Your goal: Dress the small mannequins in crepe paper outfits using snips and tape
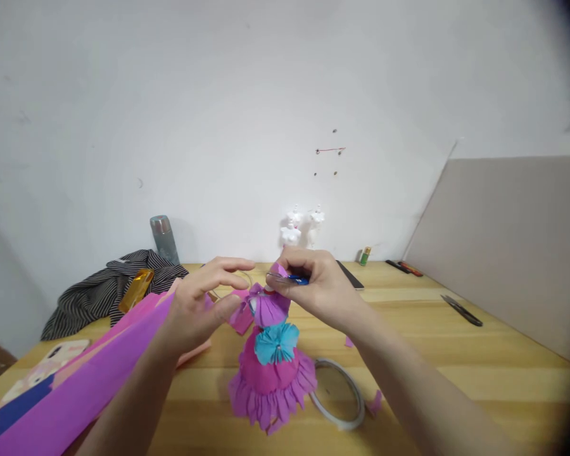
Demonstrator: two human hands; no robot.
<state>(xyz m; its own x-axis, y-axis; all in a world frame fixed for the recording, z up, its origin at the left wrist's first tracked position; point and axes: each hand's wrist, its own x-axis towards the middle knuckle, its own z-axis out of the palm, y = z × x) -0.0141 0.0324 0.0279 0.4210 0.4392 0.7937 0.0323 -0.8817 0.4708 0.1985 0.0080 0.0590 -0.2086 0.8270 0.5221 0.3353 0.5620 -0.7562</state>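
A small dress form in crepe paper (270,373) stands upright on the table, with a pink skirt, purple ruffled hem and purple pleated top. A blue paper flower (276,344) sits at its waist. My right hand (308,278) is closed at the top of the form, pinching a slim blue and silver tool (292,278) whose kind I cannot make out. A bit of purple paper shows by those fingertips. To the left, my left hand (209,301) has its fingers curved and apart, the thumb close to the purple top. Whether the thumb touches it is unclear.
Crepe paper sheets (99,367) lie at left over a phone case, beside striped cloth (95,294) and a flask (164,239). A tape roll (358,405) lies right of the skirt. White mini dress forms (291,234) stand behind; scissors (462,310) lie at right.
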